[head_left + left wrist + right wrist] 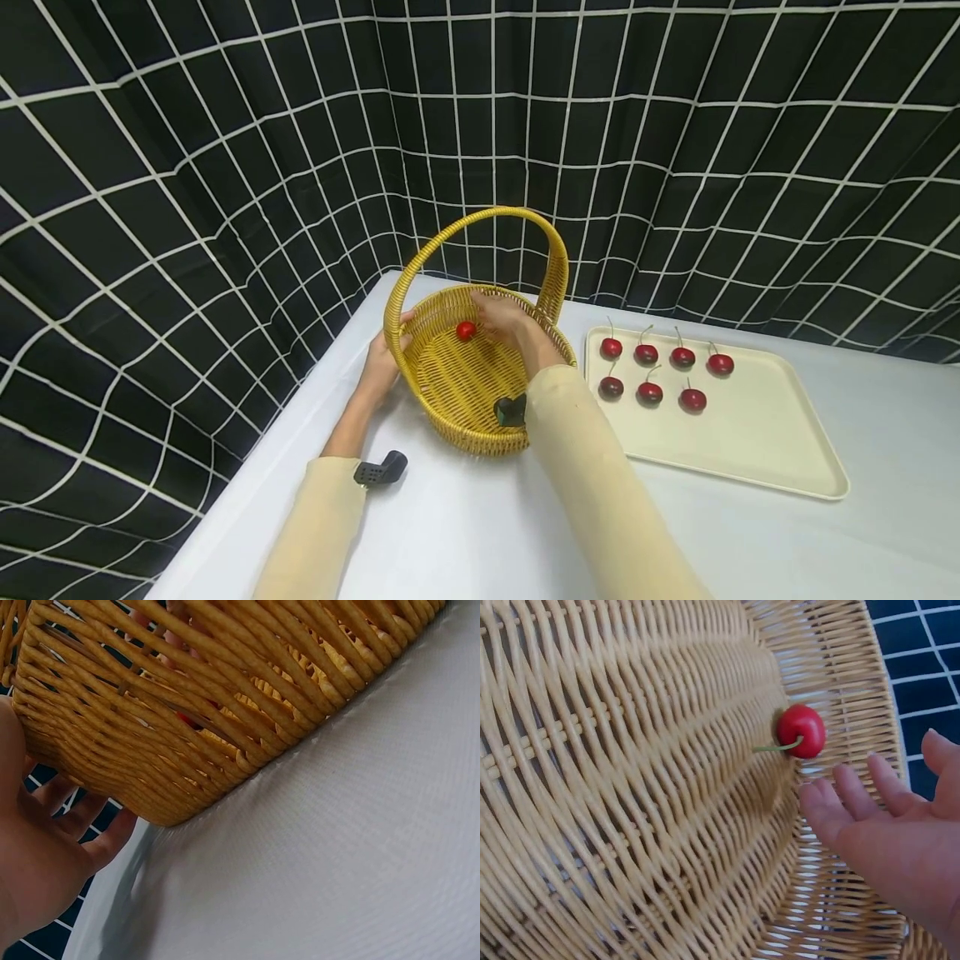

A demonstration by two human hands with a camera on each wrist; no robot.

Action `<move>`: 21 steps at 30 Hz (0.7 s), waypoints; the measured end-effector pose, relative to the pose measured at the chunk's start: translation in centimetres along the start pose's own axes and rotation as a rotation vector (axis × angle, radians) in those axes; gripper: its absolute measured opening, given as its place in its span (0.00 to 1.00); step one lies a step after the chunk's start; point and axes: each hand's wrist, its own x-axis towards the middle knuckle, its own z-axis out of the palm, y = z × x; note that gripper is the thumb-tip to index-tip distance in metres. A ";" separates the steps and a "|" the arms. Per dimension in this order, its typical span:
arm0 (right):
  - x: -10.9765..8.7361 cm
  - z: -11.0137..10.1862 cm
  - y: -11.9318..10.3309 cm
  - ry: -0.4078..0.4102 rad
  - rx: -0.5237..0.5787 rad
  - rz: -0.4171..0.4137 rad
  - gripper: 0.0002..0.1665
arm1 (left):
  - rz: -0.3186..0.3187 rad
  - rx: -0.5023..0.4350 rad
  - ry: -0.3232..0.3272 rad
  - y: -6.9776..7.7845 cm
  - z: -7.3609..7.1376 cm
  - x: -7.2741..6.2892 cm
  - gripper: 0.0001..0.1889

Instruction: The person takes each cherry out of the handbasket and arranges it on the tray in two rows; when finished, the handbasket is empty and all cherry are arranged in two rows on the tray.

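A yellow wicker basket [465, 387] with a tall arched handle stands on the white table. My left hand [380, 365] holds its left side at the rim; in the left wrist view, the fingers [112, 838] lie against the outer wall. Inside the basket, toward the far side, lies one red cherry [802, 731] with a green stem. My right hand [504, 320] reaches in over the right side, fingers loosely extended and holding nothing. Its fingertips are just beside the cherry in the right wrist view.
To the right of the basket, a cream tray [772, 433] carries several dark red cherries [682, 358] with stems, in two rows. Behind and to the left hangs a black curtain [480, 125] with a white grid. Each wrist wears a small black camera [381, 472].
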 end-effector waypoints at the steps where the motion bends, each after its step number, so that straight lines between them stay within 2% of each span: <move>1: 0.1 0.0 0.1 0.011 -0.020 -0.012 0.30 | 0.001 0.004 0.001 0.4 0.1 -0.1 0.23; 3: 0.4 0.0 0.4 0.029 -0.060 -0.031 0.28 | 0.000 0.017 -0.001 1.0 0.2 -0.3 0.23; 7: 0.6 0.2 0.9 0.027 -0.232 -0.076 0.22 | -0.013 0.010 -0.003 0.7 0.1 -0.1 0.23; 11: 0.5 0.5 1.1 -0.020 -0.360 -0.158 0.29 | -0.001 -0.017 0.003 -0.5 -0.1 0.5 0.23; 17: 1.1 1.0 1.6 -0.024 -0.416 -0.205 0.41 | 0.017 -0.024 0.014 -1.4 -0.1 0.7 0.23; 21: 1.7 1.1 2.3 -0.018 -0.482 -0.244 0.42 | 0.013 -0.028 0.012 -1.6 -0.1 0.5 0.23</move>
